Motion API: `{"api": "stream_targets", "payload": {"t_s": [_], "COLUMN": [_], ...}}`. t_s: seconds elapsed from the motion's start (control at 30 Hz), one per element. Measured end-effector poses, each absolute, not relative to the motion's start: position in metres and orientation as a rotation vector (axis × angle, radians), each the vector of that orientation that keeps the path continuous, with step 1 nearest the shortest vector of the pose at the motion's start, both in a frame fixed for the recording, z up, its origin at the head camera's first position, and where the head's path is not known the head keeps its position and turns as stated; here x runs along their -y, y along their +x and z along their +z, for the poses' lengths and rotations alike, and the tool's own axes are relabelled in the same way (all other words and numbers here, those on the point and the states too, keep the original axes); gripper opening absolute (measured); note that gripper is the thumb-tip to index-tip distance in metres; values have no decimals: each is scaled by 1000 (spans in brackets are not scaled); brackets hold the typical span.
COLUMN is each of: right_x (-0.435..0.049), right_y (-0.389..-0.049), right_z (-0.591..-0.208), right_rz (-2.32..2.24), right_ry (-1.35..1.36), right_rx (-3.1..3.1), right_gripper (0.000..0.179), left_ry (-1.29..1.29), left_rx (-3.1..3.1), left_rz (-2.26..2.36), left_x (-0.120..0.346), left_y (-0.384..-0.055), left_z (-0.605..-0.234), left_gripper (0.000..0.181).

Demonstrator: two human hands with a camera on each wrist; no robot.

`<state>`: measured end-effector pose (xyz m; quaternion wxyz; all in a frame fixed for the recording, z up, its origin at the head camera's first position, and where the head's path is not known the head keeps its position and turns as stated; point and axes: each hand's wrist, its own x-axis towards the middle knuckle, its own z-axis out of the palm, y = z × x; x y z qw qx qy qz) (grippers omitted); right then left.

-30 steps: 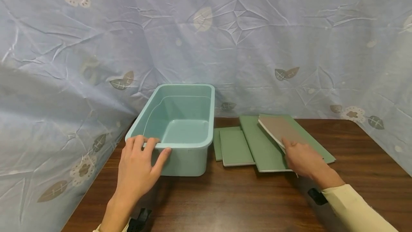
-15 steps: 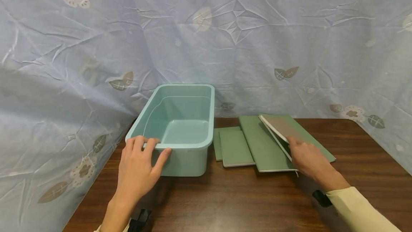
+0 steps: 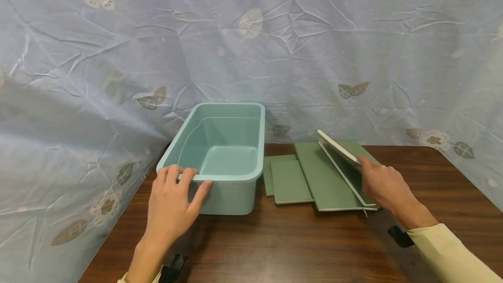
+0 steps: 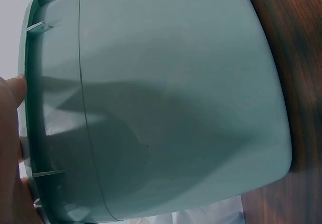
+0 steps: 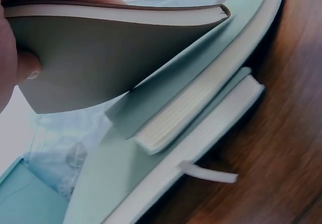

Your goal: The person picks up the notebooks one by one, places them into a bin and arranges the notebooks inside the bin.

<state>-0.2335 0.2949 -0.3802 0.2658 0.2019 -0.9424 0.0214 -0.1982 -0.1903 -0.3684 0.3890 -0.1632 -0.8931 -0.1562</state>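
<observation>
My right hand pinches a thin brown notebook by its near end, fingers on one cover and thumb on the other. The notebook is tilted up, its white page edge showing. Beneath it lies a green notebook, on top of a larger green notebook with a ribbon marker sticking out. In the right wrist view, the brown notebook's far corner overlaps the green one below. My left hand grips the near rim of a light teal plastic bin, fingers curled over the edge.
Two smaller green notebooks lie overlapping between the bin and the larger ones. Everything stands on a dark wooden table. A patterned pale curtain hangs right behind the table and along its left side.
My right hand has moved right and raised the brown notebook, tilting it up away from the green notebook beneath. The left hand has stayed on the bin's rim.
</observation>
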Motion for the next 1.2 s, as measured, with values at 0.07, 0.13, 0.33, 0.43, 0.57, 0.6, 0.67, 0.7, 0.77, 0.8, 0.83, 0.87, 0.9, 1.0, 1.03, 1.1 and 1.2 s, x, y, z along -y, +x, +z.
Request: {"api": "stream_targets", "payload": {"t_s": [0.07,0.13,0.33,0.43,0.57,0.6,0.67,0.7,0.77,0.8,0.83,0.87,0.9,1.0,1.03,1.1,1.2], "right_x": [-292,-289,-280,-278,-276,-276,-275,-274,-273,-273,-272,-272,-271,-269,-269,-267,-264], "right_y": [-234,-235,-235,-233,-232,-232,-232,-232,-233,-233,-233,-233,-233,-234,-234,-234,-235], "right_z": [-379,-376,-365,-358,-349,-347,-344,-343,-341,-340,-339,-338,-336,-332,-330,-327,-322], "right_rz": [75,94,140,166,213,226,248,253,259,258,256,254,253,248,246,240,229], "right_ry": [558,567,567,572,580,576,573,575,582,584,591,598,605,628,640,654,667], "right_rx": [2488,2438,2378,2364,2323,2317,2304,2295,2275,2265,2252,2239,2226,2193,2183,2168,2144], "right_gripper": [31,31,27,26,28,28,28,27,26,25,25,25,25,26,26,26,26], "left_ry": [-414,-413,-407,-405,-405,-404,-403,-402,-402,-401,-401,-401,-401,-400,-400,-401,-404], "left_rx": [2269,2267,2271,2272,2270,2270,2269,2268,2269,2269,2269,2270,2271,2272,2270,2268,2263], "left_rz": [-399,-399,-407,-411,-408,-407,-406,-406,-405,-405,-405,-406,-406,-409,-410,-410,-406], "left_x": [190,190,190,190,190,190,190,190,190,190,190,190,190,190,190,190,190], "left_y": [-198,-199,-198,-198,-198,-198,-197,-197,-197,-197,-197,-197,-197,-197,-197,-197,-197], "left_z": [-368,-369,-369,-369,-369,-369,-369,-369,-369,-369,-369,-369,-369,-370,-369,-369,-368], "left_gripper": [40,40,40,40,40,40,40,40,40,40,40,40,40,40,40,40,40]}}
